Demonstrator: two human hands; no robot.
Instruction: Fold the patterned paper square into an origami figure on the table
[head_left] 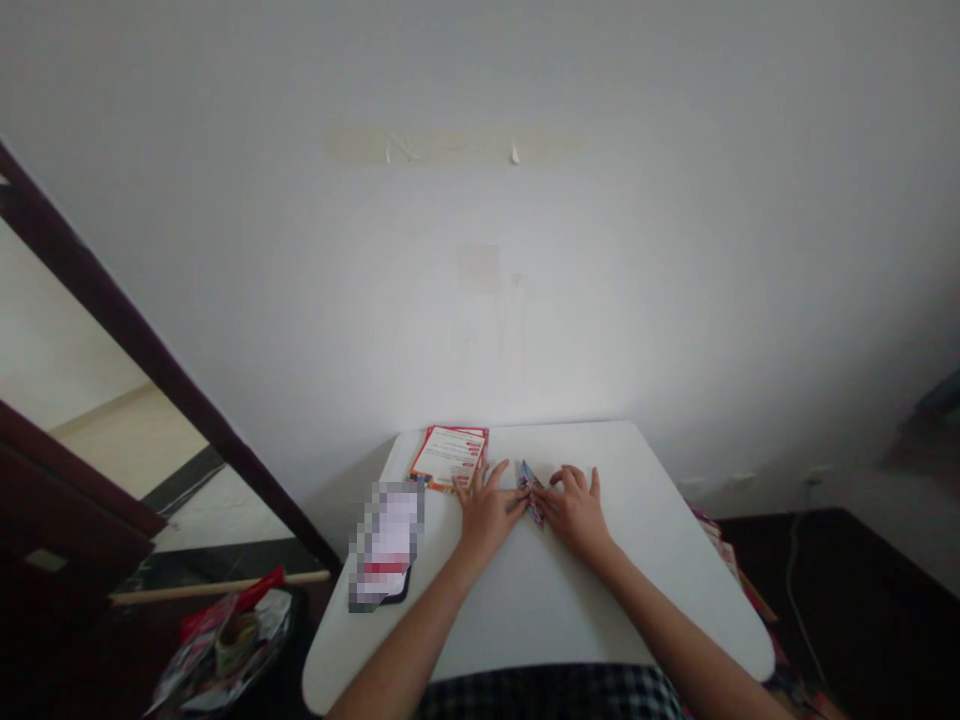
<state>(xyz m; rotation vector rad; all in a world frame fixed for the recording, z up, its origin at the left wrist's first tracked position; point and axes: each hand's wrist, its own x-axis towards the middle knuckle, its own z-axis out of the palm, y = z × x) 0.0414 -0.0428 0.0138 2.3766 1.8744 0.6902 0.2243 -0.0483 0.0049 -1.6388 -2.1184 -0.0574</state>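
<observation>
A small folded paper piece [530, 492] with a blue and red print stands between my two hands on the white table [585, 450]. It looks narrow and pointed, and my fingers hide part of it. My left hand [487, 512] holds its lower side between thumb and forefinger. My right hand [574, 512] grips it from the other side. A red-bordered printed leaflet [450, 457] lies near the far edge, just beyond my left hand. A pixelated-out flat object on a dark backing [386, 545] rests at the table's left edge.
A white wall rises behind the table. Low on the left, a crumpled plastic bag [225, 640] lies on the floor beside a wooden rod [217, 588]. Colourful papers [720, 545] show past the table's right edge, and a dark door frame stands at left.
</observation>
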